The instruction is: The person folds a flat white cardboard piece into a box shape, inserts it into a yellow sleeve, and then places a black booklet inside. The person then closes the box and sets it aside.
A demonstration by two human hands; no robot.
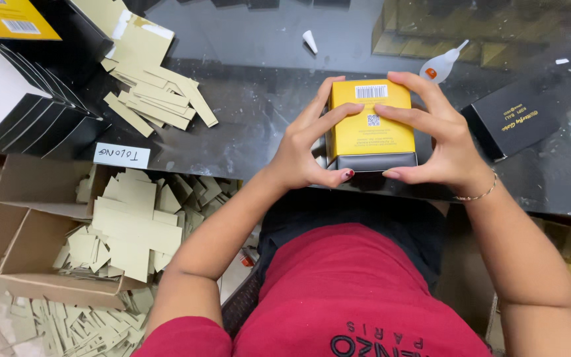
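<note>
Box: a small yellow cardboard box with a dark band at its near end point(370, 125) is held just above the near edge of the dark shiny bench point(252, 125), right in front of the person.
Left hand: the left hand point(308, 142) is wrapped on the left side of the box, fingers bent over the top, thumb pressed at the near bottom corner.
Right hand: the right hand point(441, 135) is spread over the right side, fingers on top, thumb tucked under the dark band.
Doing it well: the box is best kept level and squeezed softly, so its thin walls are not dented; the corners should be pressed evenly by both thumbs.
Around: a small white glue bottle with an orange spot point(439, 66) lies just behind the box, and its white pointed cap point(310, 41) lies apart, farther back. A black flat box with gold print point(515, 119) is near on the right. Pale green card strips point(156, 99) are piled on the left, and more fill an open brown carton point(28, 251) below the bench.
In the way: the glue bottle is close to the fingers and could be knocked.
</note>
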